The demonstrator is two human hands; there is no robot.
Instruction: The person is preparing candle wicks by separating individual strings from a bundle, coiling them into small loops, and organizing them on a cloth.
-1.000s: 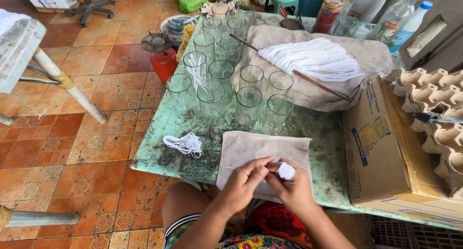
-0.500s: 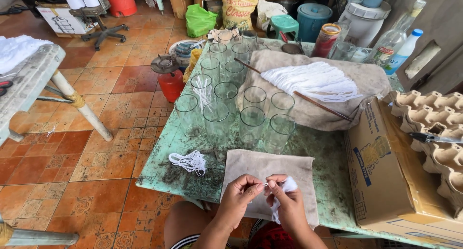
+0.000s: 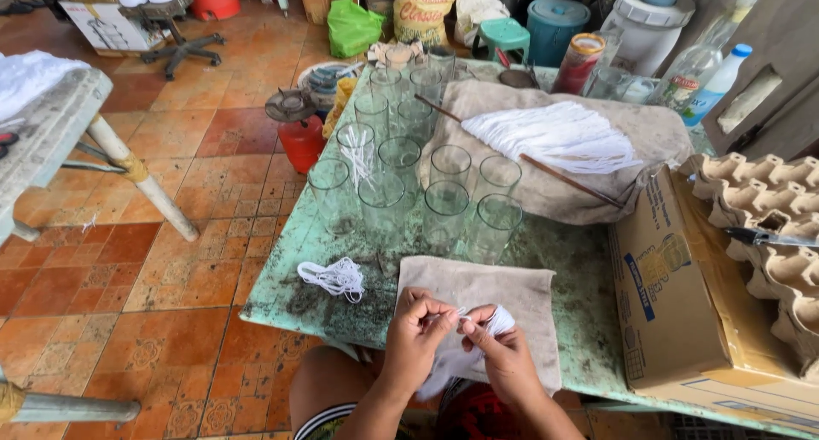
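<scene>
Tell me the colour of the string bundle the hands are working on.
White. The string bundle sits in the right hand; the head view shows it best.

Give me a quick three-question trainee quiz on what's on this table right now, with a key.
1. True or false: both hands are pinching white string above the folded cloth.
2. Where does the loose little coil of white string lie? A) inside a glass B) on the green table, left of the folded cloth C) on the cardboard box
3. What lies on the large grey cloth behind the glasses?

Key
1. True: left hand and right hand hold the white string bundle over the folded cloth.
2. B: string coil, green table.
3. White strands and a stick, on the large grey cloth, beyond the glasses.
</scene>
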